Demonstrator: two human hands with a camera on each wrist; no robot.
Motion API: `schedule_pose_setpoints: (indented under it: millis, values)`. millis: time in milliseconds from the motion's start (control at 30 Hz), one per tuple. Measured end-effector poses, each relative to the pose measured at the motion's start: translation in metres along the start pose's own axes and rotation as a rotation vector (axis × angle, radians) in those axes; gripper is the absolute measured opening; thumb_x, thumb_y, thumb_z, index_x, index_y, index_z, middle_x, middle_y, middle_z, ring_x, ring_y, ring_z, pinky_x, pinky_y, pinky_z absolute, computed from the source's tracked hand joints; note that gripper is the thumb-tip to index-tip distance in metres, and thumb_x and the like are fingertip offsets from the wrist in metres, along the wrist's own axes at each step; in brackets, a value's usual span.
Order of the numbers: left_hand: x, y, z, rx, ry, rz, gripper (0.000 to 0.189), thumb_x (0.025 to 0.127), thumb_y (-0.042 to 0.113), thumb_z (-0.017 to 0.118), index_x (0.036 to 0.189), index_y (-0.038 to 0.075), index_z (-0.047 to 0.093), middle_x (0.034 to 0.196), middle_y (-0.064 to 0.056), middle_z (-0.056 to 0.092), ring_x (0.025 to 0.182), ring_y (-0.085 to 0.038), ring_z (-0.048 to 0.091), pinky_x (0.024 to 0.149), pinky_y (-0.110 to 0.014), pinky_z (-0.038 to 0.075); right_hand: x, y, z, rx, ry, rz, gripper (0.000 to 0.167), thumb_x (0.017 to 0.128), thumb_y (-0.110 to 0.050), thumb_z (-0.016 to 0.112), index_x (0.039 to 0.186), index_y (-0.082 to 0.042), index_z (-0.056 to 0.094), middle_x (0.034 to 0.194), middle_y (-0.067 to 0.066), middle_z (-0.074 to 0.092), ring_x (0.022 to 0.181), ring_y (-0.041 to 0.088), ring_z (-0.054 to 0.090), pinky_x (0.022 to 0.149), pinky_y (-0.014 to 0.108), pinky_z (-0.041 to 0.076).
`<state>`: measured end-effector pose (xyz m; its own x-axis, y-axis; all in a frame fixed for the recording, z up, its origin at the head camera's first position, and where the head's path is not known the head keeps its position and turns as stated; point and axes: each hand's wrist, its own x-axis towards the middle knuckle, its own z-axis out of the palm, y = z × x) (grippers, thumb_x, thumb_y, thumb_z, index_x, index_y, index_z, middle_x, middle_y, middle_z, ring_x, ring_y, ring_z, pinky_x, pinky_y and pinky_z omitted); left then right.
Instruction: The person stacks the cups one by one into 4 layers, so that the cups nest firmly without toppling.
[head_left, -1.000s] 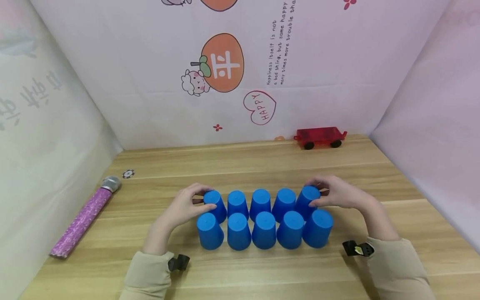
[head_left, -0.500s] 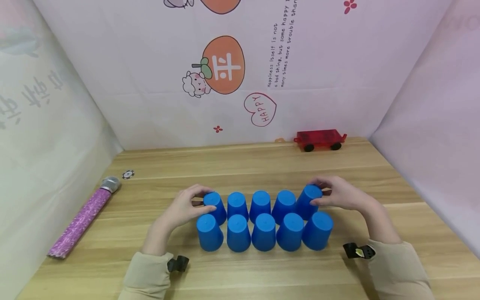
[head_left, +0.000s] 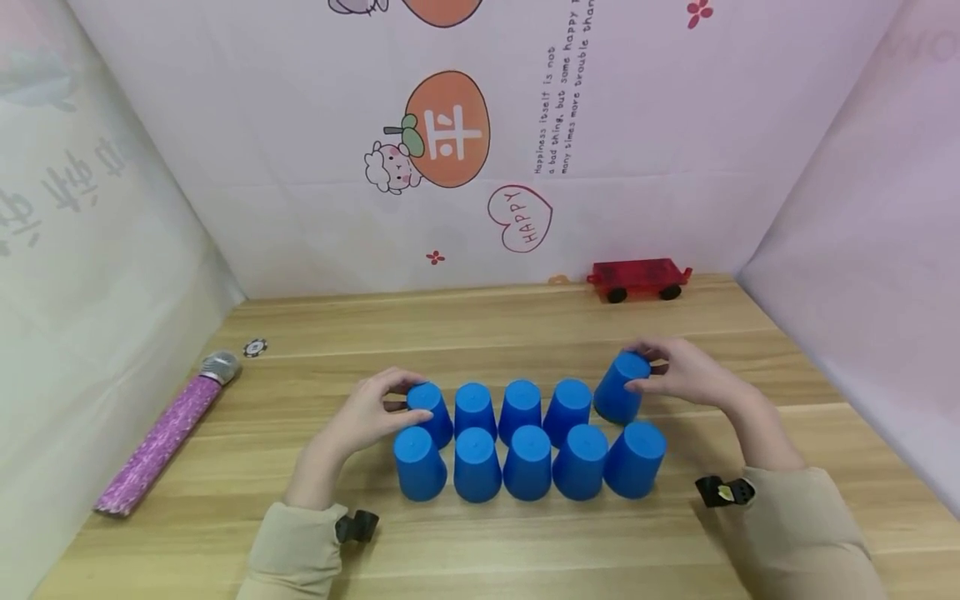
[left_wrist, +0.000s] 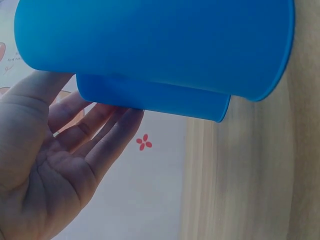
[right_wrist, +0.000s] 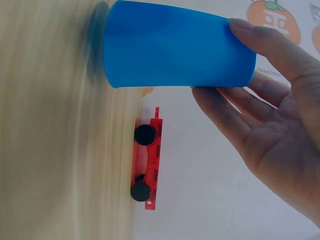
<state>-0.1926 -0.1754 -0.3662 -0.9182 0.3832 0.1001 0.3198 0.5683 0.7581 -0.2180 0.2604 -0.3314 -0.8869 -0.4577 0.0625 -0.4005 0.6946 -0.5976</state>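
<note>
Light wood-grain surface [head_left: 465,333] across the lower frame, white back wall [head_left: 300,167] with an orange fruit print [head_left: 447,129] at upper centre, red heart print [head_left: 520,218] below it, pale side walls [head_left: 862,208] left and right, grey markings [head_left: 82,179] at upper left, probably lettering, soft light.

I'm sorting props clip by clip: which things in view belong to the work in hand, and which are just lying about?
In the work:
right-end back cup, in the right hand
left-end back cup, in the left hand
three blue cups between, likely
five front-row cups, likely

Apparently just lying about:
pink microphone
small round disc
red toy wagon
</note>
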Motion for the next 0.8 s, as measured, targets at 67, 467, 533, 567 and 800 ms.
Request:
schedule_pose_setpoints:
  millis: [67, 467, 533, 567, 800]
  values:
    - [-0.001, -0.001, 0.000, -0.008, -0.002, -0.006, 0.044, 0.080, 0.032, 0.074, 0.117, 0.013, 0.060, 0.115, -0.004, 0.062, 0.106, -0.022, 0.060, 0.089, -0.041, 0.054, 0.004, 0.000, -0.003, -0.022, -0.008, 0.003, 0.046, 0.082, -0.018, 0.072, 0.118, 0.004, 0.055, 0.112, 0.022, 0.063, 0.106, 0.041, 0.059, 0.084, 0.051, 0.053]
    - [0.000, -0.002, 0.001, -0.026, -0.001, 0.001, 0.043, 0.081, 0.031, 0.073, 0.117, 0.013, 0.060, 0.114, -0.005, 0.063, 0.107, -0.023, 0.060, 0.090, -0.041, 0.053, 0.043, -0.006, -0.014, -0.069, -0.097, -0.033, 0.044, 0.081, -0.020, 0.074, 0.116, 0.001, 0.058, 0.111, 0.019, 0.064, 0.105, 0.040, 0.060, 0.081, 0.047, 0.056]
    - [0.000, -0.002, 0.000, -0.027, -0.005, 0.003, 0.043, 0.081, 0.032, 0.073, 0.118, 0.012, 0.060, 0.114, -0.006, 0.063, 0.107, -0.023, 0.060, 0.090, -0.041, 0.053, 0.051, -0.009, -0.014, -0.086, -0.104, -0.027, 0.045, 0.080, -0.020, 0.074, 0.117, 0.001, 0.058, 0.112, 0.019, 0.064, 0.106, 0.040, 0.060, 0.082, 0.046, 0.056]
    - [0.000, -0.001, 0.000, -0.028, -0.005, 0.002, 0.043, 0.081, 0.032, 0.073, 0.118, 0.012, 0.060, 0.114, -0.006, 0.063, 0.107, -0.023, 0.060, 0.090, -0.041, 0.053, 0.054, -0.011, -0.014, -0.093, -0.110, -0.028, 0.046, 0.080, -0.020, 0.074, 0.117, 0.001, 0.058, 0.112, 0.020, 0.064, 0.106, 0.040, 0.060, 0.081, 0.046, 0.056]
    - [0.000, 0.000, -0.001, -0.026, -0.006, 0.010, 0.043, 0.082, 0.031, 0.073, 0.118, 0.012, 0.060, 0.114, -0.005, 0.062, 0.106, -0.023, 0.060, 0.090, -0.041, 0.054, 0.075, -0.026, -0.011, -0.125, -0.186, -0.027, 0.050, 0.081, -0.021, 0.073, 0.121, 0.002, 0.055, 0.118, 0.022, 0.062, 0.109, 0.041, 0.058, 0.082, 0.046, 0.056]
